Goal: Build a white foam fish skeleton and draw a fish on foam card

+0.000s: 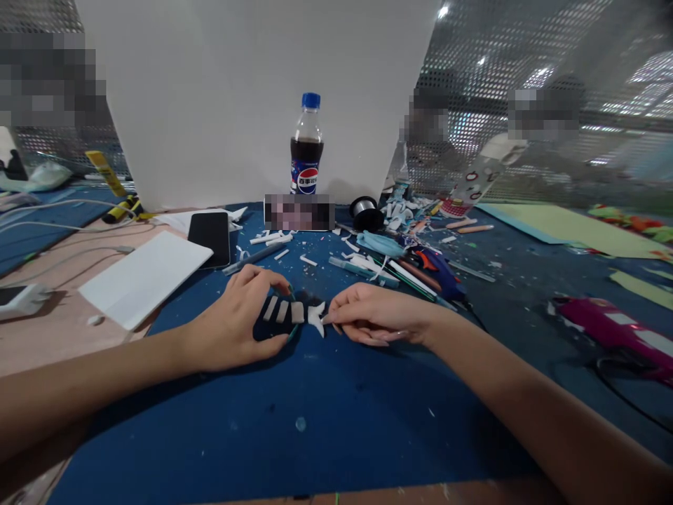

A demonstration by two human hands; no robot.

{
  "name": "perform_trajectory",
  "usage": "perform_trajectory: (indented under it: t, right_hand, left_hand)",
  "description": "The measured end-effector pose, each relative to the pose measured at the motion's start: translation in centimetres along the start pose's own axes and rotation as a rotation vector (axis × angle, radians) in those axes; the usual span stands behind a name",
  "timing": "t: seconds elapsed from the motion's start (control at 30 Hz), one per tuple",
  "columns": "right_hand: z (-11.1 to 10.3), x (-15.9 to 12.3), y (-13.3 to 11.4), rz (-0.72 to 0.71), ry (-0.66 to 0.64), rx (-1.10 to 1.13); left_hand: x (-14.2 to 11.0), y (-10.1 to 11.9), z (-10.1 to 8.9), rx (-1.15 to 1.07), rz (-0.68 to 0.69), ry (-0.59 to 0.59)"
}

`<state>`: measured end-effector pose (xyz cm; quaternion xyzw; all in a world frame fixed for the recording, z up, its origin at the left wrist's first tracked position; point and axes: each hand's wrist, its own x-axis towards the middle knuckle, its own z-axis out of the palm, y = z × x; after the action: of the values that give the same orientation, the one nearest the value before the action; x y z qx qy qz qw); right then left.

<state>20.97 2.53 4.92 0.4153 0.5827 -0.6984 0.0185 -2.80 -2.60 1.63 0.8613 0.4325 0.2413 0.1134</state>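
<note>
A small dark craft piece (281,317) with white strips across it and a white fish-tail shape at its right end lies on the blue mat (315,414). My left hand (236,322) is curled around the piece's left end, thumb below and fingers above. My right hand (373,315) pinches the white tail (317,317) between fingertips. Both forearms rest on the mat.
A cola bottle (306,147) stands before a white board (252,91). A black phone (210,235) and white sheet (144,275) lie left. Pens, a glue gun (444,277), a thread spool (365,212) and foam scraps litter the right. A magenta tool (615,330) sits far right.
</note>
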Motion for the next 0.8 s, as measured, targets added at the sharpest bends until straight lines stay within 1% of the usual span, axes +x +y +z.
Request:
perform_trajectory:
  t: [0.23, 0.37, 0.63, 0.8]
  right_hand:
    - [-0.29, -0.14, -0.03, 0.000, -0.041, -0.013]
    - [-0.54, -0.13, 0.22, 0.002, -0.060, -0.012]
    - [-0.20, -0.05, -0.07, 0.029, -0.012, -0.024]
    - [-0.21, 0.05, 0.05, 0.011, -0.010, -0.011]
  left_hand:
    - [0.09, 0.14, -0.09, 0.012, 0.121, -0.030]
    - [0.23, 0.25, -0.07, 0.025, 0.118, -0.062]
    - [0.29, 0.44, -0.17, 0.048, 0.123, -0.087]
    - [0.26, 0.45, -0.16, 0.063, 0.129, -0.098]
